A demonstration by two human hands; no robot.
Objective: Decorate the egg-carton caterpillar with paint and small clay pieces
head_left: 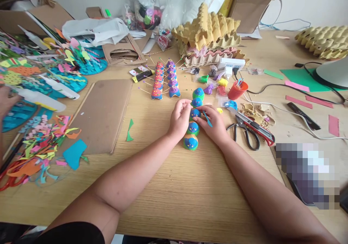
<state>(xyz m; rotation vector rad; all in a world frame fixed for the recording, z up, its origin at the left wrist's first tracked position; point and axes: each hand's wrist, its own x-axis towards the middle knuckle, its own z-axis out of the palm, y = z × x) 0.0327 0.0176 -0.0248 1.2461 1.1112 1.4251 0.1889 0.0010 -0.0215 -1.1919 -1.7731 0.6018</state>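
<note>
A row of small domed egg-carton cups point(193, 128), blue on top and green below with little faces, runs away from me at the middle of the table. My left hand point(179, 116) is closed at the left side of the row, its fingertips against one of the far cups. Between the fingers of my right hand point(214, 123) is a small light-blue modelling tool point(207, 119), its end pointing down toward me. The right fingertips touch the right side of a middle cup point(195, 113). Fingers partly cover these cups.
Finished-looking caterpillars point(157, 81) with stick feelers stand behind. Right lie pliers point(251, 137), a box cutter point(255, 128) and an orange cup point(237, 90). Left are cardboard point(100, 115), paper scraps point(40, 142) and another person's hand point(7, 100). Egg trays point(206, 30) are stacked at the back.
</note>
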